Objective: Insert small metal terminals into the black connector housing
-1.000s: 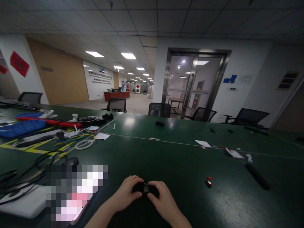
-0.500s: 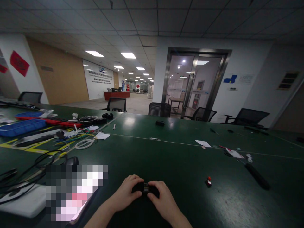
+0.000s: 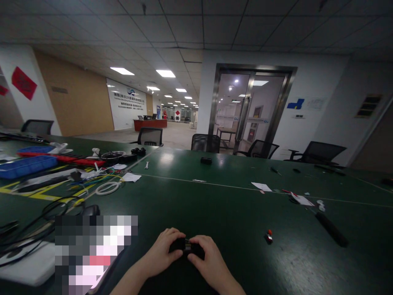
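Dim grey ceiling tiles hung over a big, smooth green table as I looked on. At the left, a red paper diamond was stuck on the wall, its dark marks too blurry to read. Below it sat a long blue plastic tray, then a coil of round white cable. Farther off was a flat white wall sign with a blue wavy mark and rows of Chinese writing; the top row seemed to end in 有限公司, and the small rows were too tiny.

Close by, the left hand pinched one end of a small, dark, blocky thing, with finger and thumb just far enough apart to fit it. The right hand pinched the other end the same way. I couldn't tell if it touched the table. Hardly anything had changed in the last second: only its shiny middle seemed duller, so the hold looked steady.

To the right were tall glass doors with faint, unreadable letters, a tiny red and silver thing and a tool with a long black handle.
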The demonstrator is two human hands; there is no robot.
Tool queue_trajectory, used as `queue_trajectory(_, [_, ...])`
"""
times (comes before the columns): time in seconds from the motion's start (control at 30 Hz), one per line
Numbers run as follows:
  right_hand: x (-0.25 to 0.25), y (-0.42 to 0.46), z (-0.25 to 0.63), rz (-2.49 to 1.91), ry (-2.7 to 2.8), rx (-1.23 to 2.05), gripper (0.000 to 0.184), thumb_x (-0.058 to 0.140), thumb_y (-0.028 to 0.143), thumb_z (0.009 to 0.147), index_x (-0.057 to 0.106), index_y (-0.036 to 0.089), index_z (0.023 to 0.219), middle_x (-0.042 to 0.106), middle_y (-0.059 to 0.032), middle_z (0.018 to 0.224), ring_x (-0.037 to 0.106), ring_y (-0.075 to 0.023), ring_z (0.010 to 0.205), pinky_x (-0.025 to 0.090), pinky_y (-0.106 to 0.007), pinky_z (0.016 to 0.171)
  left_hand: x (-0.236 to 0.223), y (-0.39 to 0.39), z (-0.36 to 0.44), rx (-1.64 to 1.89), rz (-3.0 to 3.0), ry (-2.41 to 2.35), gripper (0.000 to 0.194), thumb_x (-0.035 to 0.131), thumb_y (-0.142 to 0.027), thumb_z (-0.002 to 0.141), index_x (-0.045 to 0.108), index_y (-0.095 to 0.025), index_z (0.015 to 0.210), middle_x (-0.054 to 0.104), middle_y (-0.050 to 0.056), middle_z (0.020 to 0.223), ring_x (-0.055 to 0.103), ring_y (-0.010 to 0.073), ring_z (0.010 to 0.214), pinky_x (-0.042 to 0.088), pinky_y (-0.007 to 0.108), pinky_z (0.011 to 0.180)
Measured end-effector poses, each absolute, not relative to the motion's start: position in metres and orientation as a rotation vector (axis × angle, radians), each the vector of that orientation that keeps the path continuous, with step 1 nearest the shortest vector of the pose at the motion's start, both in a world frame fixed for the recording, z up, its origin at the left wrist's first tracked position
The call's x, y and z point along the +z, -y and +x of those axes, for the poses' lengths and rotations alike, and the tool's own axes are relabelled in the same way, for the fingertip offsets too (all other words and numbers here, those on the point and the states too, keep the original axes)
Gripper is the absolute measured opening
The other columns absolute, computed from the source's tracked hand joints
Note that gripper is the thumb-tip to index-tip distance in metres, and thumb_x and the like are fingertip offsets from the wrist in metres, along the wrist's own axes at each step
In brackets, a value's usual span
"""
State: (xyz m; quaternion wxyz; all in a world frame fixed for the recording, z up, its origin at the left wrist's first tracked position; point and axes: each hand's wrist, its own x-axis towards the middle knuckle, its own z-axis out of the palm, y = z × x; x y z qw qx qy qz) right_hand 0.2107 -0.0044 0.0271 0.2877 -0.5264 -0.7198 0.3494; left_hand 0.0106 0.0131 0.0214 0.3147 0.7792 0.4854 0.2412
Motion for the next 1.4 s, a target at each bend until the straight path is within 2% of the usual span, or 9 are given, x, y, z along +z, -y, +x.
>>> queue_trajectory(0.4, [0.022,0.001,0.208,-1.439,1.954,0.884,0.030,0.060,0.024,0.070,0.063,0.029,0.100,0.059,0.0006,0.110,0.052,-0.0203,0.106,0.038,-0.033,0.091,0.029,-0.010,0.011,0.590,2.001,-1.294,0.043,0.059,-0.017,0.068,0.055,-0.024,0.111,0.055,0.004,0.111,0.047,0.0222,0.105,0.035,0.034,0.095])
queue_trajectory(0.6, [0.027,0.004,0.208,-1.424,1.911,0.890,0.030,0.061,0.024,0.070,0.063,0.031,0.099,0.060,0.0011,0.108,0.053,-0.0218,0.104,0.038,-0.034,0.090,0.031,-0.010,0.011,0.593,2.005,-1.275,0.041,0.059,-0.018,0.069,0.056,-0.024,0.109,0.055,0.004,0.112,0.047,0.0232,0.107,0.034,0.036,0.096])
queue_trajectory(0.83, [0.033,0.008,0.207,-1.448,1.903,0.912,0.021,0.060,0.026,0.071,0.066,0.030,0.091,0.060,0.0005,0.107,0.052,-0.0224,0.104,0.038,-0.036,0.090,0.030,-0.011,0.008,0.606,1.988,-1.255,0.044,0.062,-0.021,0.068,0.055,-0.025,0.111,0.056,0.003,0.113,0.048,0.0231,0.107,0.035,0.035,0.096])
queue_trajectory(1.1, [0.027,0.004,0.205,-1.433,1.910,0.867,0.021,0.059,0.023,0.071,0.066,0.028,0.090,0.060,-0.0003,0.108,0.051,-0.0219,0.107,0.035,-0.036,0.093,0.023,-0.013,0.008,0.667,2.024,-1.247,0.039,0.062,-0.020,0.069,0.058,-0.023,0.107,0.058,0.003,0.109,0.051,0.0212,0.103,0.039,0.033,0.092])
queue_trajectory(1.4, [0.023,0.003,0.206,-1.384,1.841,0.910,0.020,0.058,0.027,0.074,0.065,0.028,0.092,0.060,-0.0009,0.107,0.052,-0.0220,0.105,0.038,-0.036,0.091,0.022,-0.014,0.005,0.682,2.016,-1.241,0.038,0.063,-0.022,0.070,0.059,-0.022,0.108,0.058,0.003,0.107,0.051,0.0201,0.102,0.039,0.031,0.092])
